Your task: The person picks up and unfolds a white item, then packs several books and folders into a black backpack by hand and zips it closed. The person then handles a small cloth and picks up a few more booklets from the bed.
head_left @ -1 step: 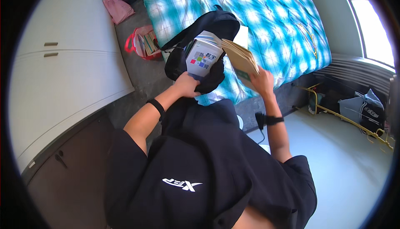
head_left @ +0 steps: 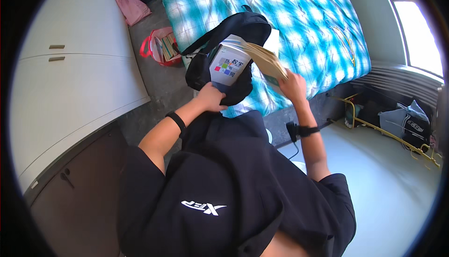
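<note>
A black backpack [head_left: 197,73] lies with its mouth unzipped at the bed's near edge. Inside it stand several books, the front one a white-covered textbook [head_left: 223,69] with small coloured squares. My left hand [head_left: 211,98] is closed on the backpack's near rim, by the lower end of that textbook; its fingertips are partly hidden. My right hand [head_left: 294,87] grips the near end of a stack of tan books [head_left: 267,61]. The stack tilts, its far end against the top of the books in the backpack; whether it has gone in among them I cannot tell.
The bed [head_left: 299,13] has a teal-and-white plaid cover, with yellow hangers [head_left: 347,44] on it. Left of it, a red-handled bag [head_left: 161,46] of books and a pink cloth [head_left: 132,9] lie on the floor. White cabinets [head_left: 89,79] line the left; a yellow rack [head_left: 393,133] stands right.
My right hand has tipped the tan stack slightly left, bringing its far end closer over the books in the backpack. My left hand keeps its place on the rim.
</note>
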Demonstrator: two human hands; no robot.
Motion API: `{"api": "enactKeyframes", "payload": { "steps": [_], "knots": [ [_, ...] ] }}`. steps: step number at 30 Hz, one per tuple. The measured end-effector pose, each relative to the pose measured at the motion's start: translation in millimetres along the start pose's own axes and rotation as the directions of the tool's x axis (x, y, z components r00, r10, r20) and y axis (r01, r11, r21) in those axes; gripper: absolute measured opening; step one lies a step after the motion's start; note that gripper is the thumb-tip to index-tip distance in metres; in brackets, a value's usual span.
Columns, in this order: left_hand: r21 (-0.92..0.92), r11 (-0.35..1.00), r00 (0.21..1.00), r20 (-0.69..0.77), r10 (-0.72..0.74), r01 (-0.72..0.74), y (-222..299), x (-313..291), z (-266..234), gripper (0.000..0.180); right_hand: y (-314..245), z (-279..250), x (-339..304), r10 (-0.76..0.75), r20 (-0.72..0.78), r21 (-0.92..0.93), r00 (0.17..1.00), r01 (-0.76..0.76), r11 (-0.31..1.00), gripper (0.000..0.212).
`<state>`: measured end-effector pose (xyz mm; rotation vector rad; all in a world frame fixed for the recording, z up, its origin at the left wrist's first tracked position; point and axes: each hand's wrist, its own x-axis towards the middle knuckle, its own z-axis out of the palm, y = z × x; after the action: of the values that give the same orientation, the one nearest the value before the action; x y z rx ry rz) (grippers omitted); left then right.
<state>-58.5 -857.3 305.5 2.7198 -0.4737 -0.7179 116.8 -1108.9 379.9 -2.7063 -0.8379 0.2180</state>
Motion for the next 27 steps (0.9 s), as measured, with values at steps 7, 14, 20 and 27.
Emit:
{"api": "enactKeyframes", "payload": {
  "steps": [7,14,20,27],
  "knots": [
    [-0.117,0.993,0.978,0.202,0.055,-0.032,11,-55,16,0.069,-135,102,64,-0.240,0.676,-0.371,0.697,0.603,0.707,0.016],
    [-0.236,0.953,0.980,-0.108,0.168,-0.189,28,-99,50,0.065,-201,280,69,0.372,0.808,-0.551,0.457,0.809,0.204,0.026],
    [-0.434,0.901,0.989,-0.134,-0.063,-0.002,24,-170,88,0.052,-238,296,9,-0.090,0.918,-0.382,0.387,0.922,0.067,0.031],
    [-0.368,0.930,0.971,-0.229,-0.063,-0.027,48,-182,108,0.040,-231,287,-26,-0.325,0.763,-0.377,0.559,0.792,0.480,0.032]
  ]
}}
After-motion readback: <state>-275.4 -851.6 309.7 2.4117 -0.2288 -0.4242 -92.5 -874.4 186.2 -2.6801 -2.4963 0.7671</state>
